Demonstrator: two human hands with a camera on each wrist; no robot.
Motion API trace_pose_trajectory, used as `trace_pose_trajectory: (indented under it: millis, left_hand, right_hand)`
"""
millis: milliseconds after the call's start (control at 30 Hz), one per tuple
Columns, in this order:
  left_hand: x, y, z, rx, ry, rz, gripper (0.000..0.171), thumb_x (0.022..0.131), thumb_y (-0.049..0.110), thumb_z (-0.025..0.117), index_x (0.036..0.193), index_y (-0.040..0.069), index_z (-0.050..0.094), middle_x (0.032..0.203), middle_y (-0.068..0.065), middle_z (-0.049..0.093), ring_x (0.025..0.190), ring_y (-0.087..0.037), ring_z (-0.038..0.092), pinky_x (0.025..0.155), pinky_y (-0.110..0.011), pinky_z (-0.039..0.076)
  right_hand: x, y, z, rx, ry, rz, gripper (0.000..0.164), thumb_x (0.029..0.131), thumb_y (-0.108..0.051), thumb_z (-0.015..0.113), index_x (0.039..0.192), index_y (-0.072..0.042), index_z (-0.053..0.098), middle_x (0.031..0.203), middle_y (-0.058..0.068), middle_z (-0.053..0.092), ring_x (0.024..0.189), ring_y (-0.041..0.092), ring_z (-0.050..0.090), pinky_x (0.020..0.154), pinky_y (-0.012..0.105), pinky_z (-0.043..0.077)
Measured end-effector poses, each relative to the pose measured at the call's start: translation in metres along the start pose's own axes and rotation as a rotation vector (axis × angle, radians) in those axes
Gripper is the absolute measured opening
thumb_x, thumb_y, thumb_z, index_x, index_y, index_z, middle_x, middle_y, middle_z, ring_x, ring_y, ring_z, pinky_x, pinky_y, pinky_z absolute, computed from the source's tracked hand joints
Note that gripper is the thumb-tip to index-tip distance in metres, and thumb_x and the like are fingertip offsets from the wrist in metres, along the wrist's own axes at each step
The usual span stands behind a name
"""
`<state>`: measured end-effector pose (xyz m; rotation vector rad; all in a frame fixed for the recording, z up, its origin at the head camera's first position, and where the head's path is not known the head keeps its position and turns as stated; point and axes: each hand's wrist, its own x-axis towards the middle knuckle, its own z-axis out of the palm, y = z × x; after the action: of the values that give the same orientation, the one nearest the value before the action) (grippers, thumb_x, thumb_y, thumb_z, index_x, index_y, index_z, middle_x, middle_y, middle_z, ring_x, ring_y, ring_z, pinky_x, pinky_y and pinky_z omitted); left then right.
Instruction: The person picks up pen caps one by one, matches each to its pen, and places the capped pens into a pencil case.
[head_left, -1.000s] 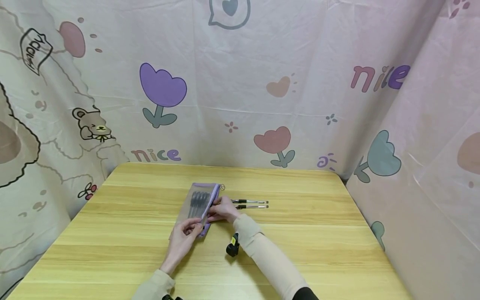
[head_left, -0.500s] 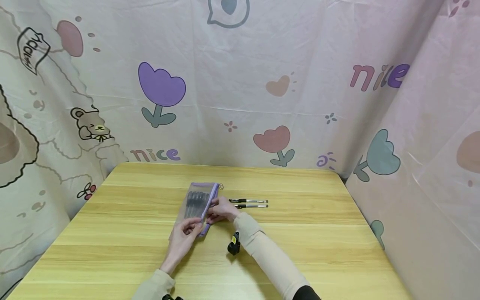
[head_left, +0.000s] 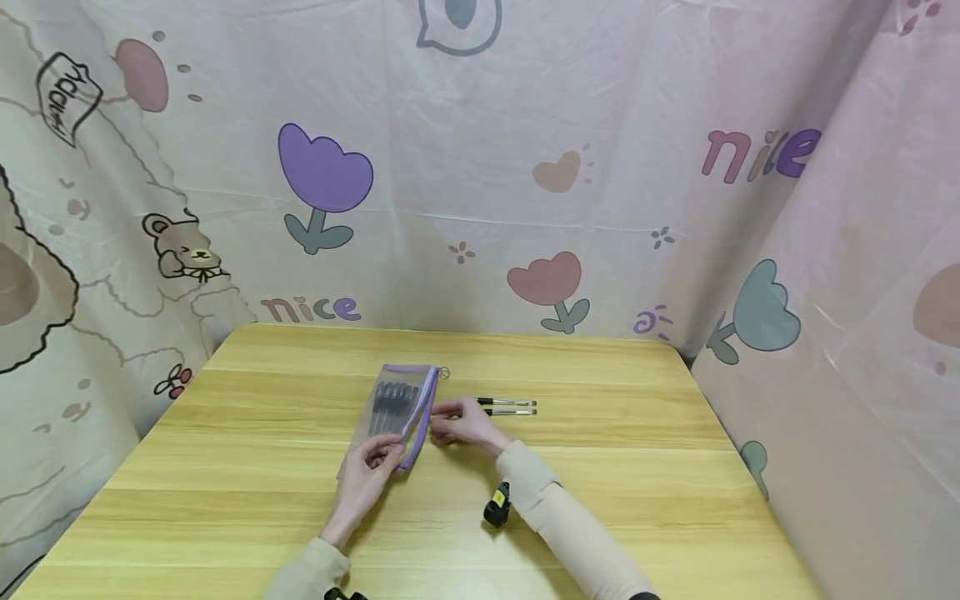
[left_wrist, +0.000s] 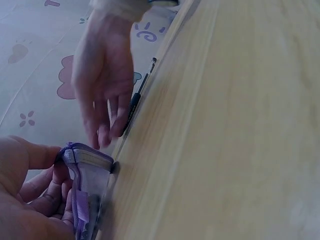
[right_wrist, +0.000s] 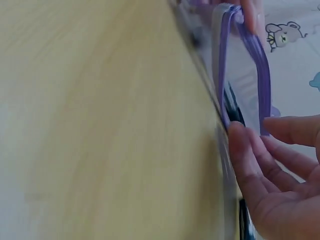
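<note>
A translucent pencil case [head_left: 360, 429] with purple zipper edging lies on the table, its mouth parted toward the right. Several dark-gripped pens [head_left: 394, 400] show through its side. My left hand [head_left: 366, 467] pinches the near part of the case's top edge between thumb and fingers. Just right of the mouth is my right hand [head_left: 467, 423], holding nothing, its fingers loosely bent. In the right wrist view those fingertips come close to the purple zipper edge [right_wrist: 264, 85]; whether they touch it I cannot tell. Two black-and-clear pens [head_left: 513, 412] lie beyond the right hand, partly hidden by it.
The wooden table [head_left: 637, 483] ends at a printed cloth backdrop [head_left: 450, 150] behind and at both sides. A small black wrist camera [head_left: 497, 505] sits by the right cuff. A metal ring [head_left: 445, 372] hangs at the case's far corner.
My right hand has drawn back rightward from the mouth of the case and its pinch has loosened. The pens inside shifted slightly left earlier. The left hand keeps its place.
</note>
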<state>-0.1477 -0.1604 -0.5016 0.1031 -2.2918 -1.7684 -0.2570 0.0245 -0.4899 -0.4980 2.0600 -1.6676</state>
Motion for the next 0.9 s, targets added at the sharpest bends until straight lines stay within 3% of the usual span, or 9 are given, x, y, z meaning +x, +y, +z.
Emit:
trace_pose_trajectory:
  millis: [200,433,700,900]
  left_hand:
    - [0.0,0.0,-0.002,0.016,-0.01,-0.01,0.027,0.093,0.009,0.07,0.116,-0.006,0.069,0.097,-0.018,0.073,0.073,0.002,0.057,0.069,-0.015,0.049]
    - [0.002,-0.002,-0.002,0.021,-0.011,-0.018,0.027,0.093,0.008,0.07,0.116,-0.006,0.069,0.098,-0.018,0.073,0.073,0.002,0.057,0.069,-0.015,0.048]
    - [0.001,-0.002,-0.002,0.019,-0.012,-0.007,0.027,0.093,0.009,0.07,0.115,-0.006,0.069,0.095,-0.017,0.073,0.072,0.002,0.057,0.068,-0.015,0.048]
    - [-0.001,-0.002,-0.004,0.013,-0.019,-0.01,0.026,0.094,0.01,0.07,0.115,-0.006,0.069,0.095,-0.016,0.072,0.073,0.002,0.056,0.068,-0.015,0.048]
  right_hand:
    - [-0.022,0.008,-0.033,-0.381,0.072,-0.2,0.03,0.09,-0.002,0.068,0.118,0.01,0.066,0.102,0.023,0.072,0.083,0.016,0.068,0.074,0.021,0.057]
    - [-0.037,0.014,-0.068,-0.596,0.193,-0.21,0.025,0.086,-0.002,0.074,0.11,0.003,0.07,0.095,0.014,0.069,0.081,0.015,0.06,0.072,0.021,0.051]
    - [-0.037,0.02,-0.087,-0.708,0.276,-0.183,0.02,0.081,-0.003,0.079,0.1,-0.002,0.074,0.099,0.009,0.069,0.09,0.019,0.062,0.085,0.037,0.054]
    - [-0.031,0.023,-0.092,-0.748,0.273,-0.184,0.018,0.08,-0.003,0.08,0.096,-0.003,0.075,0.093,0.008,0.067,0.086,0.018,0.059,0.081,0.036,0.053]
